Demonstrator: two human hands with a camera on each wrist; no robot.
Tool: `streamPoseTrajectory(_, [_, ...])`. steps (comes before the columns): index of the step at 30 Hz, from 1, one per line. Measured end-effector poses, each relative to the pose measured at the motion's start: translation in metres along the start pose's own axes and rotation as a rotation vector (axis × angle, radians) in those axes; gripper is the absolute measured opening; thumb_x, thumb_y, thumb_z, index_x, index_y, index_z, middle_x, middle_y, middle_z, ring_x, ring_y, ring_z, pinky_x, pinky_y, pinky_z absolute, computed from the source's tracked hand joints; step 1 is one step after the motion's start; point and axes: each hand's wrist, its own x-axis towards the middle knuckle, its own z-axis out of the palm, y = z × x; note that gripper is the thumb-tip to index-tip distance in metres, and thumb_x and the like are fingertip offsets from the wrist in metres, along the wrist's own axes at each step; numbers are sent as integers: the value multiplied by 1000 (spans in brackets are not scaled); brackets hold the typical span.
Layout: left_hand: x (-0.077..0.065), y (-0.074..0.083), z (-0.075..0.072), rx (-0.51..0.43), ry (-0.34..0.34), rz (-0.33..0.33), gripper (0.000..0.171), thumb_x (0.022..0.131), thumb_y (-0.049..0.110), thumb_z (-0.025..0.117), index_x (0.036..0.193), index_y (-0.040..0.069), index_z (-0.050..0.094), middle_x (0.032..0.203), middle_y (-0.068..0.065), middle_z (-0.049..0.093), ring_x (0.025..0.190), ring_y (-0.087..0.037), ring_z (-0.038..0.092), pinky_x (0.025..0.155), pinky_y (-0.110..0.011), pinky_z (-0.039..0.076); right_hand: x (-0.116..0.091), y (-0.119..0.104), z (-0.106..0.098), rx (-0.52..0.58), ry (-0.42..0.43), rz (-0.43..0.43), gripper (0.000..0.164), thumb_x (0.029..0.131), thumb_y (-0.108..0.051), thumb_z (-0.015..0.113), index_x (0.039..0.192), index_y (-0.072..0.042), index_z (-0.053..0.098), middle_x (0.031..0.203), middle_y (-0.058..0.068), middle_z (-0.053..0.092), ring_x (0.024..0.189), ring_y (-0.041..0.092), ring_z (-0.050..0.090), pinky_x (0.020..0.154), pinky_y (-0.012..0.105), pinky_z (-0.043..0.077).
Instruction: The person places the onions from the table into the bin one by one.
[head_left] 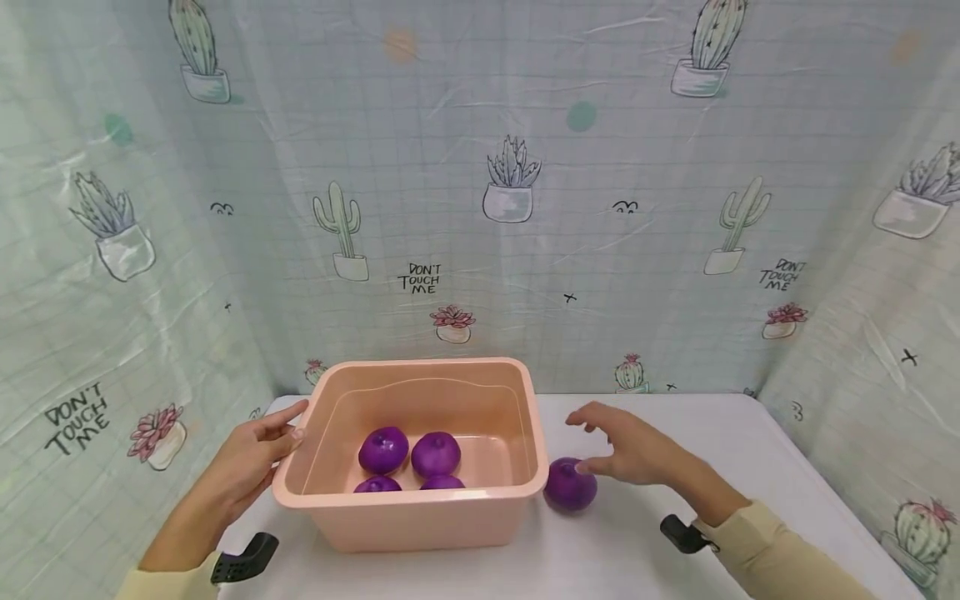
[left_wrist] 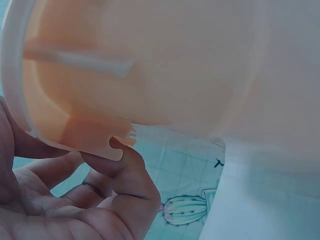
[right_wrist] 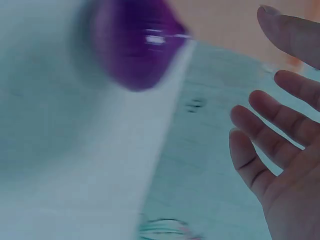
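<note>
A peach plastic bin (head_left: 420, 521) stands on the white table, with several shiny purple onions (head_left: 436, 454) inside, some partly hidden by its front wall. My left hand (head_left: 251, 454) grips the bin's left rim; in the left wrist view its fingers curl around the rim's edge (left_wrist: 100, 150). Just outside the bin's right wall sits another purple onion (head_left: 570, 487), its pointed tip showing in the right wrist view. My right hand (head_left: 637, 442) hovers over and beside this onion, fingers spread and holding nothing. In the right wrist view the palm (right_wrist: 295, 195) appears apart from the onion.
The white table (head_left: 637, 550) extends to the right of the bin. A pale curtain (head_left: 480, 250) printed with cacti hangs behind the table and along both sides. Each wrist wears a black band (head_left: 245, 560).
</note>
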Motion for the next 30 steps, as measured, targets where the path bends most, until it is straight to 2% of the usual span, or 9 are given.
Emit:
streamPoseTrajectory(5, [1,0,1,6,12,-13,64,109,15,49,167,10,22,110,-3,57,97,-12,59,80,-24,59,-14,29,47,19,18,60,74,79,-45,89,138,-11,61,141,10,62,128,37,60,103,60,52])
streamPoseTrajectory(7, [1,1,1,11,11,-4,64,109,15,50,166,9,22,110,-4,58,98,-12,60,80,-25,60,-18,34,59,23,36,65,79,76,-48,90,140,-11,61,143,13,59,133,41,57,106,63,49])
streamPoseTrajectory(10, [2,0,0,11,20,-5,64,109,15,50,166,9,22,109,-5,58,97,-12,61,80,-24,60,-19,37,71,6,56,41,81,73,-49,92,139,-13,62,143,13,59,134,40,55,108,64,48])
streamPoseTrajectory(14, [2,-1,0,11,30,-11,63,110,16,50,166,10,22,108,-4,58,97,-12,61,81,-24,61,-19,35,81,-51,87,-13,78,69,-46,95,135,-16,65,137,8,62,127,34,60,105,60,52])
streamPoseTrajectory(18, [2,-1,1,7,28,-6,64,109,15,50,166,9,22,107,-4,58,96,-13,60,80,-24,60,-20,33,87,-86,111,-24,76,68,-42,96,134,-18,65,135,6,62,125,31,61,104,57,53])
streamPoseTrajectory(30, [2,-2,2,-5,33,2,63,110,17,51,166,9,23,109,-4,59,97,-11,62,81,-24,61,-26,32,95,-80,150,-43,71,68,-29,96,132,-19,66,137,3,62,128,30,61,104,56,54])
